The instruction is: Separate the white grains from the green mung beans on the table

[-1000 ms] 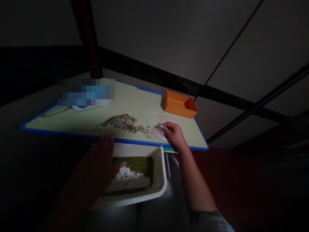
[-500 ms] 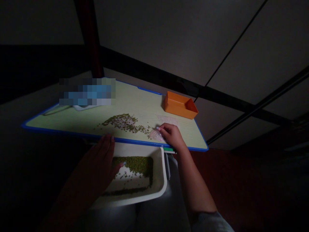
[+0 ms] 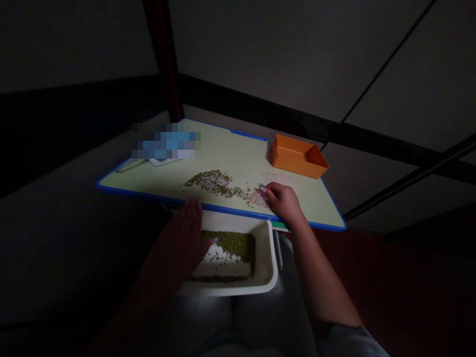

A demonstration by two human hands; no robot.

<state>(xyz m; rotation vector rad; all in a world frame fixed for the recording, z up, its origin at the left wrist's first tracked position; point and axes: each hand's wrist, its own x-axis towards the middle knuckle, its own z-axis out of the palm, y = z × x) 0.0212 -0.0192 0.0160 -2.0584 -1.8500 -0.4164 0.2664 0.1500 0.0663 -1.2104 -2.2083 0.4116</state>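
Observation:
My right hand (image 3: 284,201) rests low over the right part of the pale table top (image 3: 230,153), fingers curled and thumb and fingertips pinched together. Anything between them is too small to make out. Just left of it lies a scattered pile of small green beans (image 3: 213,181), thinning out toward my fingers. My left hand (image 3: 183,237) is at the table's near edge, fingers stretched and thumb apart, over the left side of a white tub (image 3: 274,258). More green beans (image 3: 236,244) lie inside that tub, heaped along its far side, with its white bottom partly showing.
An orange open box (image 3: 297,167) stands at the table's back right. A blurred-out bluish object (image 3: 167,144) sits at the back left. A blue rim (image 3: 234,212) edges the table. The tub is below that edge, above my lap.
The whole view has shifted, so the table, tub and hands appear farther right. Both hands keep nearly the same pose and place over the table and tub.

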